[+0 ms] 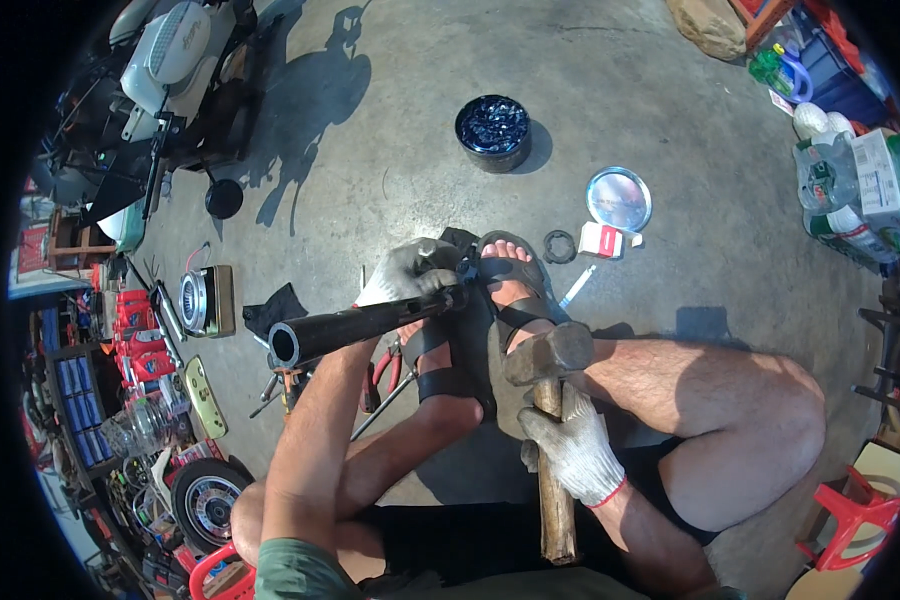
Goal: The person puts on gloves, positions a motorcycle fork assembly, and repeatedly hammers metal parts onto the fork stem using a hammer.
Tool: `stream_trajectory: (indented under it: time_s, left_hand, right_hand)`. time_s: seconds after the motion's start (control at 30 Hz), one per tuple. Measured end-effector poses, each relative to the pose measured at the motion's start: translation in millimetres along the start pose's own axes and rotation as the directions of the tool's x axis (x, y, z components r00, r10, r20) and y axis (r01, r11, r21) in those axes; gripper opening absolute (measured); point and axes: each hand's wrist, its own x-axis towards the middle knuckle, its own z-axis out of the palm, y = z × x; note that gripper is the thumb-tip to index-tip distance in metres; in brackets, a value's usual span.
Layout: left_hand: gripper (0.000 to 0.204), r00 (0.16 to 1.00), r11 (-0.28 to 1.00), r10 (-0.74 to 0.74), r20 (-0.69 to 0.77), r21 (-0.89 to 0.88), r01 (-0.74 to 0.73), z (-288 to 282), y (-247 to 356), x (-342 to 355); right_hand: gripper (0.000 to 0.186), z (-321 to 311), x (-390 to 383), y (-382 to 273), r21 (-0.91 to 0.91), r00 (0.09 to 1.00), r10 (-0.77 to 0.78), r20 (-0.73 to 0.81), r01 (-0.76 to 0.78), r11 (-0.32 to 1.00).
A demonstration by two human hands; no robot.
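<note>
My right hand, in a white knit glove, grips the wooden handle of a hammer with a heavy, worn metal head. The hammer is upright in view, its head over my right foot and its handle end towards my lap. At my feet, my left hand, in a dirty grey-white glove, closes around the far end of a black metal tube. The tube's open round mouth points to the left. A small dark part sits at the tube's far end, partly hidden by the glove. The hammer and tube are apart.
Ahead stands a tub of dark blue grease. Right of my feet lie a round metal lid, a black ring and a small red-white box. Red-handled pliers lie left. A motorbike stands far left.
</note>
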Motion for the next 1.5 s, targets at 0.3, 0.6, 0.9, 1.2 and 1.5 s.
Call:
stream_trajectory:
  time_s: [0.3,0.6,0.9,1.2,1.5]
  left_hand:
    - [0.031,0.977,0.978,0.195,0.086,0.056,-0.2,-6,-14,5]
    - [0.033,0.961,0.949,0.257,0.105,0.161,-0.271,-12,-17,6]
    - [0.034,0.93,0.914,0.329,0.167,0.19,-0.357,-13,5,2]
    - [0.044,0.956,0.958,0.228,0.184,0.134,-0.254,-12,-46,22]
    - [0.031,0.942,0.923,0.29,0.167,0.212,-0.321,-16,3,1]
  right_hand:
    - [0.02,0,2,-3,-0.013,1.0,-0.023,-0.014,0.023,1.0]
    - [0.027,7,22,-16,-0.202,0.924,-0.378,0.046,0.38,0.903]
    - [0.028,24,31,-117,-0.645,0.312,-0.746,0.589,0.737,-0.201]
    - [0.033,55,70,-130,-0.736,0.786,-0.454,0.419,0.587,0.337]
    - [0.019,22,62,-101,-0.612,0.801,-0.539,0.26,0.569,0.55]
